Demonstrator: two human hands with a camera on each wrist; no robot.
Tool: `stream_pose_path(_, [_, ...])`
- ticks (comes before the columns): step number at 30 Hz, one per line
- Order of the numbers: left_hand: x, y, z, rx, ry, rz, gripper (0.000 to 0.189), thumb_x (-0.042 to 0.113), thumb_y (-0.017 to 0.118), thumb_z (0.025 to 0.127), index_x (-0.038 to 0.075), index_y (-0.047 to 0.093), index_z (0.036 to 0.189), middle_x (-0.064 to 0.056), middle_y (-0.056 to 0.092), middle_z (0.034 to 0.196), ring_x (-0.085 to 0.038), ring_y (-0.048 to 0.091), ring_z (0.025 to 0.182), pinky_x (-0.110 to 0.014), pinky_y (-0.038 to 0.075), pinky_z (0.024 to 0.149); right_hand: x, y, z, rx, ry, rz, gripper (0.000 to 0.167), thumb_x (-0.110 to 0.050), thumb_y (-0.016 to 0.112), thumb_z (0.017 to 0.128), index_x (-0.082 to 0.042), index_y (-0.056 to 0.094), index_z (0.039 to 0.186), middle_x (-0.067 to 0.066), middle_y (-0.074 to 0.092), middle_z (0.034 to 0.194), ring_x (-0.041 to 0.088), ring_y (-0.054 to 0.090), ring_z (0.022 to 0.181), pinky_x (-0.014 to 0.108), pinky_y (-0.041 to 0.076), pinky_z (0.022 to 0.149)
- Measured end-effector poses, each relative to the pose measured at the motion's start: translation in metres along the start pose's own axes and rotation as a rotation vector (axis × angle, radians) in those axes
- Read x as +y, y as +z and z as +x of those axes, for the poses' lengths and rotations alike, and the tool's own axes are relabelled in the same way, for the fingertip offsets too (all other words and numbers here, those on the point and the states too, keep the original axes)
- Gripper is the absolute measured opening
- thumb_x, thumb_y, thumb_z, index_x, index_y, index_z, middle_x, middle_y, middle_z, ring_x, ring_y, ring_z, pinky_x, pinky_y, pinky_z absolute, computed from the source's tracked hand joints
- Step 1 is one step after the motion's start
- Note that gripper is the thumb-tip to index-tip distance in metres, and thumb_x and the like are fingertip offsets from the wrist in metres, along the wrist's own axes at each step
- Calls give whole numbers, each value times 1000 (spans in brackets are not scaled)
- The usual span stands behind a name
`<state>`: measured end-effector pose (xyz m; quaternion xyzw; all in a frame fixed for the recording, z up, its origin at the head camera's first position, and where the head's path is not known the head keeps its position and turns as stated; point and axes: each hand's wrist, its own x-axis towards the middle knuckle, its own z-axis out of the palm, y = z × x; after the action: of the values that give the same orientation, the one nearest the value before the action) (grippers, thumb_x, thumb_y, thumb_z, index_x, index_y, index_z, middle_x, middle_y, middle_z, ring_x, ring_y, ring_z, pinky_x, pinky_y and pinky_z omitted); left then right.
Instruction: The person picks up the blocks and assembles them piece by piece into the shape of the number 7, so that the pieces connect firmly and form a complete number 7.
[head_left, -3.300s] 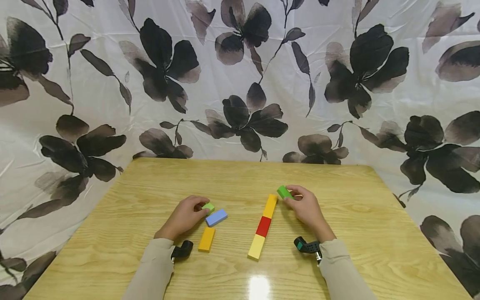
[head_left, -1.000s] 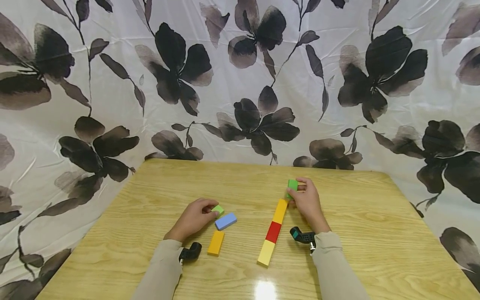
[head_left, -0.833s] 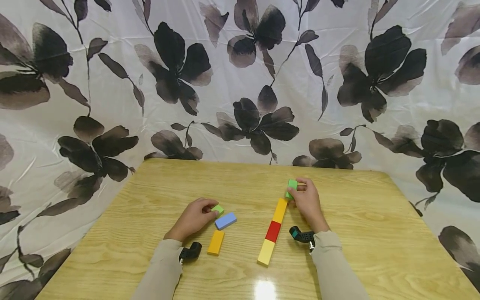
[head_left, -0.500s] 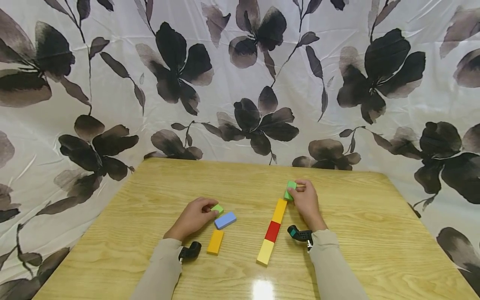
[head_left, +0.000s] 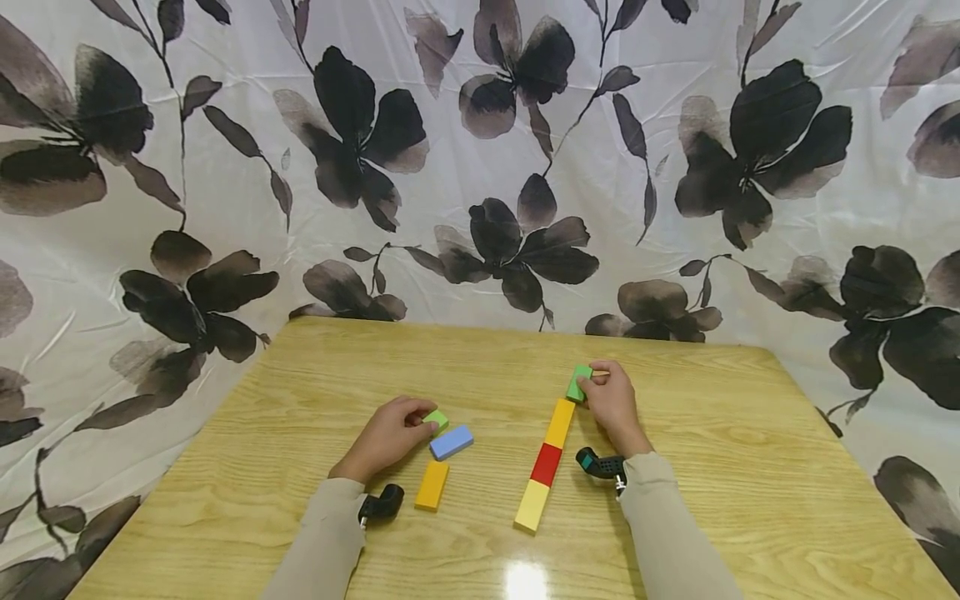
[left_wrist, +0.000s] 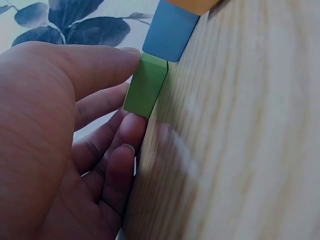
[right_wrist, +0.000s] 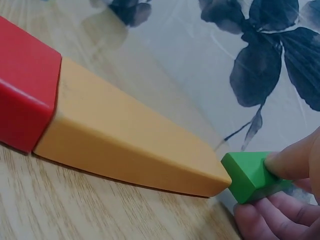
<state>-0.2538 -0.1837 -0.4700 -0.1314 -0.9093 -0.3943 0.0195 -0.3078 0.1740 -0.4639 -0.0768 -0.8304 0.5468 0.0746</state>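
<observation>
With thumb and fingers, my right hand [head_left: 613,402] pinches a green block [head_left: 579,382] at the far end of a row. An orange-yellow block [head_left: 559,422], a red block [head_left: 546,465] and a pale yellow block [head_left: 532,506] form that row, end to end. In the right wrist view the green block [right_wrist: 252,175] sits at the tip of the orange-yellow block [right_wrist: 135,132]. My left hand [head_left: 386,435] holds a light green block [left_wrist: 146,85] between thumb and fingers, down at the tabletop. A blue block [head_left: 452,442] lies right beside it.
An orange block [head_left: 432,486] lies on the wooden table [head_left: 300,533] in front of the blue one. Floral cloth [head_left: 420,183] hangs behind the table's far edge. Each wrist wears a black camera mount [head_left: 381,503].
The right hand has brought the green block to the row's far end and turned it in line with the row. The left hand and its light green block stay put.
</observation>
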Motion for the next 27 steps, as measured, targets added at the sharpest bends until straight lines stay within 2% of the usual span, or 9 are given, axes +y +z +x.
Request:
stream_pose_path(5, [1,1,1,-2,10,-6,32,19,73,94,9,70,124,0,63,103,-14,56,90,-38,49,83,2,-1,2,-8,10,4,39,-14,63,99,0,52,134,21,58,108,25,63,80,29,55,67])
stream_pose_path(13, [-4,1,1,3,0,-12,33,19,73,94,10,70,125,1,64,108,-14,56,91,-37,49,84,0,0,2,-40,-17,-5,37,-12,65,98,1,54,130,20,57,107,26,61,86,32,57,70])
stream_pose_path(27, [-1,2,0,8,-4,-9,33,19,73,93,10,70,126,1,64,108,-14,57,92,-37,49,84,1,-2,3,-42,-54,-48,34,-10,69,95,2,57,125,20,59,105,24,63,81,30,57,67])
